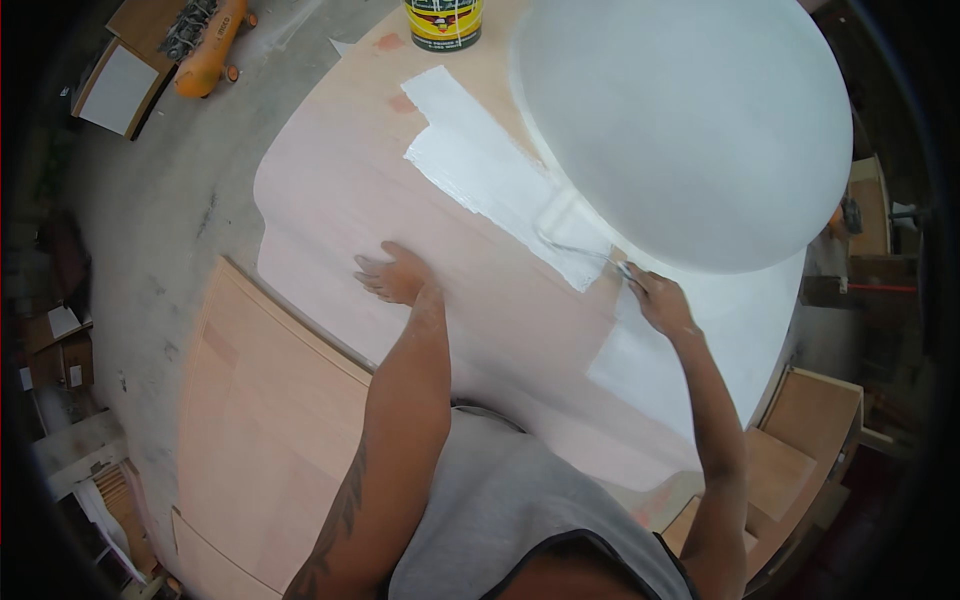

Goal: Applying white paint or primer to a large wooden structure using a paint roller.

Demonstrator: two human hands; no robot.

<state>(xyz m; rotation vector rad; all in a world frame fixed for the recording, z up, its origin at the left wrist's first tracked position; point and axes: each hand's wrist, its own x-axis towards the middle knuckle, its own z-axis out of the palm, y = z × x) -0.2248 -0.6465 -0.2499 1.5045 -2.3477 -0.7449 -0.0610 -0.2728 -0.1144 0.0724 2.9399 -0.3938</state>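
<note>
My right hand (657, 298) is closed around the handle of a small paint roller (559, 216). The roller's white head lies on a band of wet white paint (480, 165) beside the rim of a large pale grey dome (690, 130). The band is spread over a broad pinkish curved panel (480, 290). My left hand (402, 276) lies palm down on the unpainted part of that panel, fingers spread and holding nothing. At the panel's far end stands a green and yellow paint can (444, 24), its top cut off by the view's edge.
A second curved wooden panel (270, 400) lies at the lower left, close to the painted one. An orange air compressor (205, 60) stands on the concrete floor (170, 220) at the far left. Wooden pieces (800, 420) lean at the lower right.
</note>
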